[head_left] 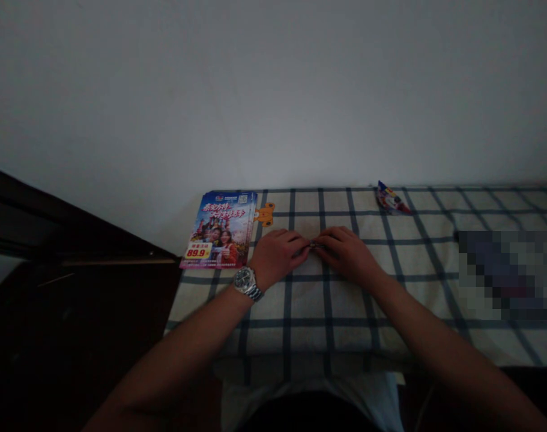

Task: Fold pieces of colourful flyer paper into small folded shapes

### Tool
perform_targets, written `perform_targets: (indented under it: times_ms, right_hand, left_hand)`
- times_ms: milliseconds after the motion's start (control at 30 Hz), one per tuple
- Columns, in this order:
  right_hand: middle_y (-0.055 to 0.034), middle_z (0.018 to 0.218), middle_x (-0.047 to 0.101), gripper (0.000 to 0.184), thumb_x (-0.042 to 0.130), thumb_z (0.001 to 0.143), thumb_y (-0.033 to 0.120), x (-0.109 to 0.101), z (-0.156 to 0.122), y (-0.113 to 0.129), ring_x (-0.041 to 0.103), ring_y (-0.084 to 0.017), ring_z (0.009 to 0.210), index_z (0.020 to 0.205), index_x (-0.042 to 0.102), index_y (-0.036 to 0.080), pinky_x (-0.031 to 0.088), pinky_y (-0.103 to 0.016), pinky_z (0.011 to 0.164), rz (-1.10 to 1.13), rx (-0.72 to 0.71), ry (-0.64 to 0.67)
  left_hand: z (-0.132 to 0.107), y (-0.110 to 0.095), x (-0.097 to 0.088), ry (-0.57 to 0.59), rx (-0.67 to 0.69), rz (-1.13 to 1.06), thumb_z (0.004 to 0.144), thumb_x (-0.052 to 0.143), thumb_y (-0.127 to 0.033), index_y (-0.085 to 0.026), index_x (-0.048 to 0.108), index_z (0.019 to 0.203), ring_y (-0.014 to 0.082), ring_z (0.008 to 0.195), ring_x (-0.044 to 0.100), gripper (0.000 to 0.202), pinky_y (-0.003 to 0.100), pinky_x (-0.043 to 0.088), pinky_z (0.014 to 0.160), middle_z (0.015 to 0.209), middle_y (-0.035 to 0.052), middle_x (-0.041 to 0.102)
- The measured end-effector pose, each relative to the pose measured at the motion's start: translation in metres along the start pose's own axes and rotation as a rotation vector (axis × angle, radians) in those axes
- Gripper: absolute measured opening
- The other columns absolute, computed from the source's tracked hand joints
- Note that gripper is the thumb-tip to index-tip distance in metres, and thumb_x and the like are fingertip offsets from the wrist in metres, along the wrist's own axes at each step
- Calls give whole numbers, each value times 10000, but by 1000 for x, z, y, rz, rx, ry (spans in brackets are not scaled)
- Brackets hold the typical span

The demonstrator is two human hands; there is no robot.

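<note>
My left hand point(282, 255), with a wristwatch point(246, 283) on its wrist, and my right hand point(347, 252) meet low over the checked cloth. Both are closed, fingertips pinched close together around a small dark, thin thing point(313, 245). Most of it is hidden by my fingers, so its kind cannot be made out. Left of my left hand lies a stack of printed flyers point(219, 231), blue at the top and pink at the bottom. An orange bear figure point(265, 214) shows on the cloth between the stack and my hands.
A folded, colourfully printed paper piece point(391, 199) rests near the wall, beyond my right hand. Farther right is a pixelated dark thing point(507, 273). The checked cloth point(309, 300) covers the surface up to the white wall point(300, 96). Dark floor and furniture lie at the left.
</note>
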State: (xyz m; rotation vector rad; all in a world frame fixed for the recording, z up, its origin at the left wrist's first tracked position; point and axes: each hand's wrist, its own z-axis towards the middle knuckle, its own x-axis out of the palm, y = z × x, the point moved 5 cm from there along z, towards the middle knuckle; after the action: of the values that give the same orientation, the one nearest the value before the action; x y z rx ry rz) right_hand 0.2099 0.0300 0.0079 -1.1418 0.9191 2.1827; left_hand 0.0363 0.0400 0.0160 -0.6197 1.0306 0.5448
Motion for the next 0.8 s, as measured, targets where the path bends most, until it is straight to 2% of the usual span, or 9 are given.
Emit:
perform_targets:
  times_ms: [233,333,467,800]
  right_hand:
    - [-112,1092,705,225,518,1039,300,-4,-1,2,658,-275,1011,1166,690,229,565,-453,895,34,15,-4]
    - [-113,1083,701,213,510,1040,299,-5,-3,2,662,-275,998,1152,678,233,569,-446,870,58,32,-11]
    - [-109,1074,698,200,513,1034,277,-7,-4,6,659,-267,991,1160,659,223,563,-437,876,99,20,-5]
    - [-100,1054,696,144,567,1016,260,-10,-4,12,654,-261,993,1136,632,213,553,-421,867,172,42,-20]
  left_hand:
    - [-2,0,-2,-39,-60,-79,1043,512,-397,-241,729,1104,201,918,685,275,350,534,821,1005,33,747]
    - [-4,0,-5,-67,-97,-184,1029,548,-421,-246,717,1133,189,955,685,265,331,545,845,1041,32,740]
    - [-4,0,-6,-86,-125,-335,1018,583,-375,-249,725,1100,169,992,680,207,306,548,889,1066,31,724]
    - [-5,-4,-8,-146,-118,-412,999,631,-337,-214,737,1038,141,870,678,167,271,540,789,947,14,710]
